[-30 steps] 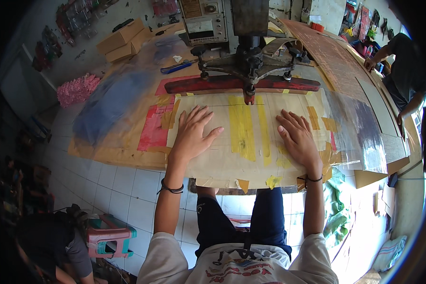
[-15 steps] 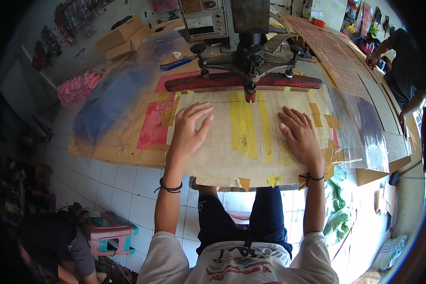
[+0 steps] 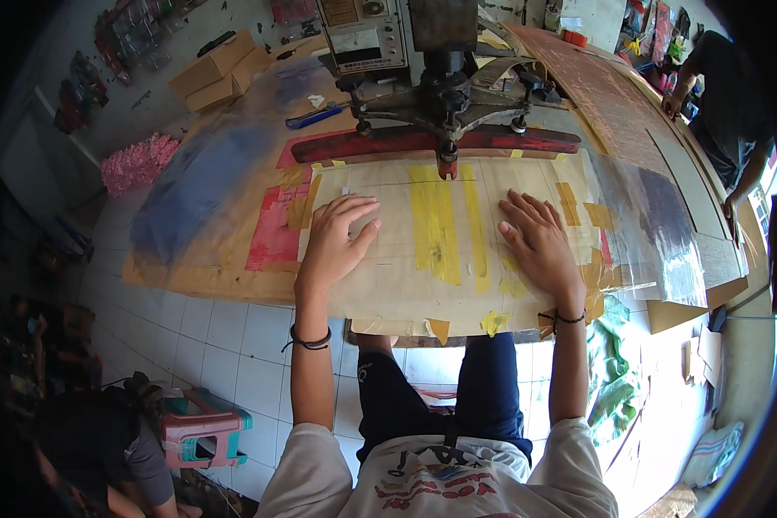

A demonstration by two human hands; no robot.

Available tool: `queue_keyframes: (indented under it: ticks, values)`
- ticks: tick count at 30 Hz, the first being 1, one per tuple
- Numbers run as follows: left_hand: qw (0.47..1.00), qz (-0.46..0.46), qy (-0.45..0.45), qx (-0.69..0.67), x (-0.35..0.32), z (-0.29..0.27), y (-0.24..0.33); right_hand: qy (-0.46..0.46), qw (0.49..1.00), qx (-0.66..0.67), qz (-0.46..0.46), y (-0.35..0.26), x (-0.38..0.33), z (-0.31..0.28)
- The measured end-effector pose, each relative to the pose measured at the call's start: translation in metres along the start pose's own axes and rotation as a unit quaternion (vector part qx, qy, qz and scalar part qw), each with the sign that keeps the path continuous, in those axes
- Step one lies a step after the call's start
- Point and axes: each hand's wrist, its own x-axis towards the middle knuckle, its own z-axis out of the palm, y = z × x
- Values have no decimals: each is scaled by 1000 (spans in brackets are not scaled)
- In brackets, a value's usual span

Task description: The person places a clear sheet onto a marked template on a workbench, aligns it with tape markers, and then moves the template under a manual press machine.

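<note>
Before me, a left hand [image 3: 333, 243], its grip loosely apart, is curving over a taped beige sheet [image 3: 380, 281]; the right hand [image 3: 540, 246], likewise apart, is spreading opposite; the sheet is lying on the surface [image 3: 186, 281] near a red bar [image 3: 345, 147].

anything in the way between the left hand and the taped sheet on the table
Nothing visible stands between the left hand and the taped sheet below it. The red bar is farther off, along the sheet's far edge.

Left hand [image 3: 331, 245] and right hand [image 3: 541, 246] apart, unclenched, backs upward
</note>
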Motion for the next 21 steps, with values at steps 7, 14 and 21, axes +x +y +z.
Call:
queue_keyframes:
  ticks: [7,14,21]
  values:
    - [1000,-14,-14,3,2,0,1,4,1000,0,1,-1,3,1]
    - [1000,-26,-17,5,-4,-2,5,-5,1000,24,14,-2,3,3]
    - [999,-43,-20,-1,-5,0,7,-11,1000,19,13,-3,5,0]
